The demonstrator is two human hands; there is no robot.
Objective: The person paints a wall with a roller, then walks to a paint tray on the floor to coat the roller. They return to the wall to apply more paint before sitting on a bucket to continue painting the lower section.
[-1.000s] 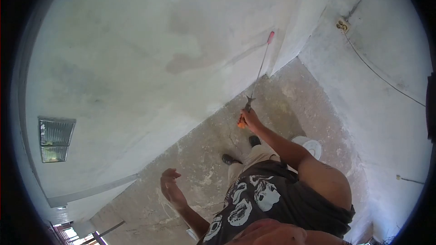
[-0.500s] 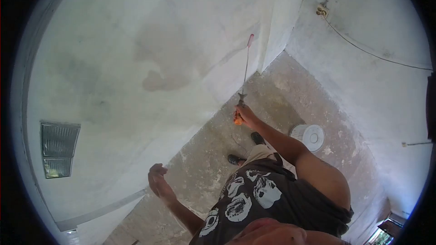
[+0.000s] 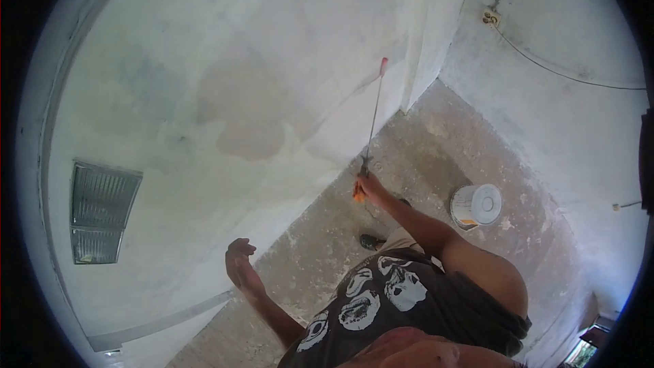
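Note:
My right hand (image 3: 368, 189) is wrapped round the orange handle of a long, thin tool (image 3: 376, 110). Its slim shaft runs up from a grey piece at the fist to a pinkish-red end, which appears close to the white wall (image 3: 327, 95); whether it touches cannot be made out. Large damp-looking greyish patches mark that wall left of the tool. Off to the left, my left hand (image 3: 241, 264) is raised near the wall's lower part, fingers loosely bent and somewhat apart, holding nothing.
A white lidded bucket (image 3: 475, 205) stands on the worn concrete floor (image 3: 436, 150), to my right. An outlet (image 3: 490, 18) with a hanging cable is on the right wall. A louvred glass vent (image 3: 105, 211) sits in the left wall.
My view has shifted slightly, so the bucket and wall corner sit farther right. My right hand and the tool appear a little lower. My left hand keeps nearly the same pose.

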